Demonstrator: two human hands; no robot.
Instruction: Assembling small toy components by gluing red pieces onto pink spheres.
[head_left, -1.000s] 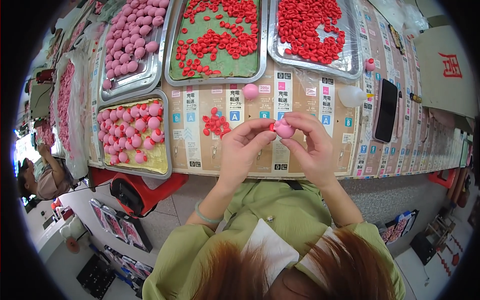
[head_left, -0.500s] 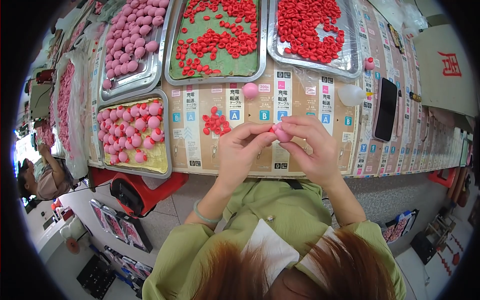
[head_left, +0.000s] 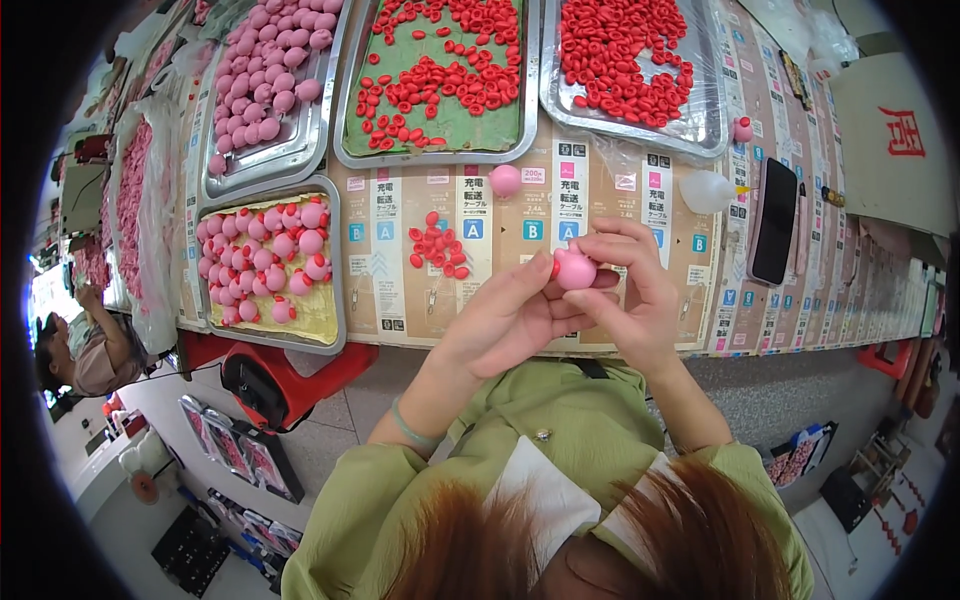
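A pink ball [head_left: 577, 271] with a small pink nub on top is up between my two hands, above the near edge of the table. My right hand [head_left: 637, 290] pinches it from the right between thumb and fingers. On the ball's left side sits a small red oval piece [head_left: 556, 269], and the thumb of my left hand [head_left: 508, 310] presses against it. The left fingers curl beneath the ball, palm turned up. Left of my hands lies a little pile of red oval pieces [head_left: 437, 246]. Beyond them a single pink ball [head_left: 505, 181] rests on the table.
Trays stand ahead: one of pink balls [head_left: 262, 88], two of red pieces [head_left: 432, 82] [head_left: 625, 60]. A smaller tray of balls with red pieces [head_left: 262, 262] is at left. At right lie a white squeeze bottle [head_left: 706, 191], a phone [head_left: 774, 222] and a pen [head_left: 801, 228].
My left hand has turned palm up, its fingers now under the ball. The ball has shifted slightly right and shows more of its surface, with the red piece on its left side.
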